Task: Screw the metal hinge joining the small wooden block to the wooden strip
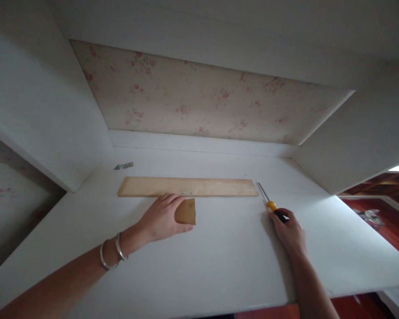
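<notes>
Holding a small block (186,212) clamped between thumb and fingers of the left hand (164,217) at frame centre, just below the long board (189,187) on the bench (219,261). Gripping a screwdriver (271,205) in the right hand (291,232), right of centre. Seems to be positioning the block, probably calling next for a steady hold.

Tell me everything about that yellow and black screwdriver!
The screwdriver has a thin, metallic-looking shaft and a yellow and black handle that looks plastic. The right hand holds it by the black part. It slants away, tip leftward, near the right end of the wooden board. Whether the tip touches anything is unclear.
</notes>
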Demonstrator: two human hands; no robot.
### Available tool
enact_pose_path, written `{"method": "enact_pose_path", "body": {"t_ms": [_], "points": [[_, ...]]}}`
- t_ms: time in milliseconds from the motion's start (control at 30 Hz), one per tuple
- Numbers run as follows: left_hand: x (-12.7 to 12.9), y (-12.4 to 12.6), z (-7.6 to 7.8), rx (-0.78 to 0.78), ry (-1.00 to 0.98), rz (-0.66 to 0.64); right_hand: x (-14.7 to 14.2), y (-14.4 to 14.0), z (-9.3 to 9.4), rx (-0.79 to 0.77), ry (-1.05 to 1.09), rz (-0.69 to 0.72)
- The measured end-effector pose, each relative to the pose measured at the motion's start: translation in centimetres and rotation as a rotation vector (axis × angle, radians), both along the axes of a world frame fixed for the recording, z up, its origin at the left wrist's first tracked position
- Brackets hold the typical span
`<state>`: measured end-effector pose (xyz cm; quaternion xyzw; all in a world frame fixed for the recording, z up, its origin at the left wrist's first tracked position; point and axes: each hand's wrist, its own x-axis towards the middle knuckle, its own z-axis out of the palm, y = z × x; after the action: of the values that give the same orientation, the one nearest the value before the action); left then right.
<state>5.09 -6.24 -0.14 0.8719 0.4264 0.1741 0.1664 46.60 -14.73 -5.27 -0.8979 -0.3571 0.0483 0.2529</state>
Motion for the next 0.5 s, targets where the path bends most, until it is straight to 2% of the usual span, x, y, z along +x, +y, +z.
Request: {"method": "enact_pose_path", "body": {"t_ms": [100, 233, 367, 500], "points": [[1.1, -1.8, -1.3, -0.012, 0.014, 0.007, -0.1, -0.2, 0.1, 0.000, 0.002, 0.006], [2.3, -2.4, -2.7, -0.029, 0.033, 0.018, 0.1, -0.3, -0.1, 0.039, 0.032, 0.032], [2.9, -2.0, -3.2, -0.030, 0.004, 0.044, 0.3, -0.4, -0.4, 0.065, 0.033, 0.033], [2.0, -1.5, -3.3, -0.081, -0.086, 0.029, 0.4, -0.3, -0.5, 0.064, 0.022, 0.045]]}}
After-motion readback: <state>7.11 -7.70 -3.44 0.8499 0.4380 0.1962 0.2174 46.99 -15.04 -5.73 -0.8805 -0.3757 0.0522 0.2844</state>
